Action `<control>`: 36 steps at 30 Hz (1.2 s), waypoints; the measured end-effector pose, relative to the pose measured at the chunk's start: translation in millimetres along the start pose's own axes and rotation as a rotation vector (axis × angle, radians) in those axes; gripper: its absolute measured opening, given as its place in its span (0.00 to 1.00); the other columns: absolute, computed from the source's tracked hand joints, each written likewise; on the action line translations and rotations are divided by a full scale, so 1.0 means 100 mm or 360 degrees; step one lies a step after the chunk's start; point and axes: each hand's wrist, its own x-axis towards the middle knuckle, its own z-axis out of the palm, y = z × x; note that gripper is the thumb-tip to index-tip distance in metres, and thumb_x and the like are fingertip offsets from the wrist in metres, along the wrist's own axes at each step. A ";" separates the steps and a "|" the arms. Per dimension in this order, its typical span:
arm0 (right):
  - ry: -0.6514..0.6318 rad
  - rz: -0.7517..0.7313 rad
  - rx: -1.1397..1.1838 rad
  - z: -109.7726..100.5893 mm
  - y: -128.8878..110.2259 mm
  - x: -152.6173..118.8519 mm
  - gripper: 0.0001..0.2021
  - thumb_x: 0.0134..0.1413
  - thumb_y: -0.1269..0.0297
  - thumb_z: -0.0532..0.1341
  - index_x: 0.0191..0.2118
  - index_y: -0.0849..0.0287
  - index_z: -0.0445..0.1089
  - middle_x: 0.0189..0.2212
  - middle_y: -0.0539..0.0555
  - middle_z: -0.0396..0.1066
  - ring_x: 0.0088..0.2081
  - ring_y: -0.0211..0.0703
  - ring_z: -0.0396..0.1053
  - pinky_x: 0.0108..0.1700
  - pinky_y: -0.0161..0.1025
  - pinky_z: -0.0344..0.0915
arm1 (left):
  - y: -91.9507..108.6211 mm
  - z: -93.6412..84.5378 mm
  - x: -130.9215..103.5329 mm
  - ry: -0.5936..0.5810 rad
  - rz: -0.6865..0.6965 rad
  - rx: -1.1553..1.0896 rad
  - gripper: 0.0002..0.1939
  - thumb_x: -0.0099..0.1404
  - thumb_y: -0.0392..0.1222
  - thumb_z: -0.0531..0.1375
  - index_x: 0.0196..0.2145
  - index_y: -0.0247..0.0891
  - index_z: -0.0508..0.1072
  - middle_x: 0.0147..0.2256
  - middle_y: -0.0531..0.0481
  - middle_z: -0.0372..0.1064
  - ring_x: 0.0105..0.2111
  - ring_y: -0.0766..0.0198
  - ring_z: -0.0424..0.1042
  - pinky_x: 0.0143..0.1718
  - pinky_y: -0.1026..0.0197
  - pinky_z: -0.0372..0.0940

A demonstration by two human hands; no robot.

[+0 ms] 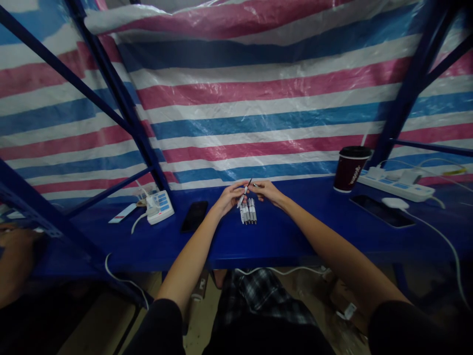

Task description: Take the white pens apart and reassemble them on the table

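Observation:
Several white pens with grey ends (249, 214) lie side by side on the blue table (281, 241), just below my hands. My left hand (232, 195) is closed round a white pen (242, 197), which is tilted above the row. Close to its dark upper tip, my right hand (266, 190) is closed, thumb and fingers pinched on something small that I cannot make out. The two hands almost meet over the row.
A black phone (194, 216) and a white power strip (160, 207) lie to the left. On the right are a dark red cup (349, 170) with a straw, another phone (380, 211), a white charger (394, 203) and a long power strip (397, 185). Another person's arm (15, 261) shows far left.

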 end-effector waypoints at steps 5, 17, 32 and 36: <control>0.0123 0.0005 0.0357 -0.08 -0.08 0.01 0.19 0.50 0.51 0.71 0.41 0.60 0.78 0.21 0.44 0.55 0.20 0.32 0.50 0.23 0.34 0.57 | 0.02 0.01 0.02 0.0105 0.0121 -0.0058 0.27 0.53 0.35 0.73 0.53 0.36 0.79 0.39 0.44 0.78 0.35 0.63 0.75 0.41 0.58 0.70; 0.0514 -0.0200 0.0375 -0.27 -0.14 0.04 0.21 0.46 0.52 0.74 0.42 0.61 0.80 0.24 0.51 0.71 0.28 0.39 0.67 0.31 0.36 0.63 | -0.09 -0.04 0.09 0.0310 0.0209 0.0483 0.25 0.51 0.42 0.74 0.48 0.33 0.82 0.33 0.46 0.78 0.31 0.63 0.74 0.36 0.61 0.68; 0.0618 -0.0261 0.0348 -0.23 -0.16 0.03 0.20 0.44 0.51 0.75 0.40 0.59 0.79 0.29 0.53 0.75 0.34 0.42 0.75 0.40 0.38 0.71 | -0.07 -0.05 0.09 0.0347 0.0278 0.0642 0.22 0.51 0.43 0.74 0.45 0.34 0.83 0.30 0.47 0.78 0.28 0.65 0.71 0.31 0.63 0.63; 0.0579 -0.0273 0.0339 -0.22 -0.14 0.04 0.21 0.43 0.51 0.75 0.41 0.59 0.80 0.29 0.53 0.76 0.33 0.42 0.74 0.40 0.38 0.71 | -0.07 -0.04 0.08 0.0349 0.0278 0.0658 0.21 0.52 0.42 0.74 0.44 0.34 0.83 0.30 0.47 0.77 0.29 0.65 0.71 0.31 0.63 0.62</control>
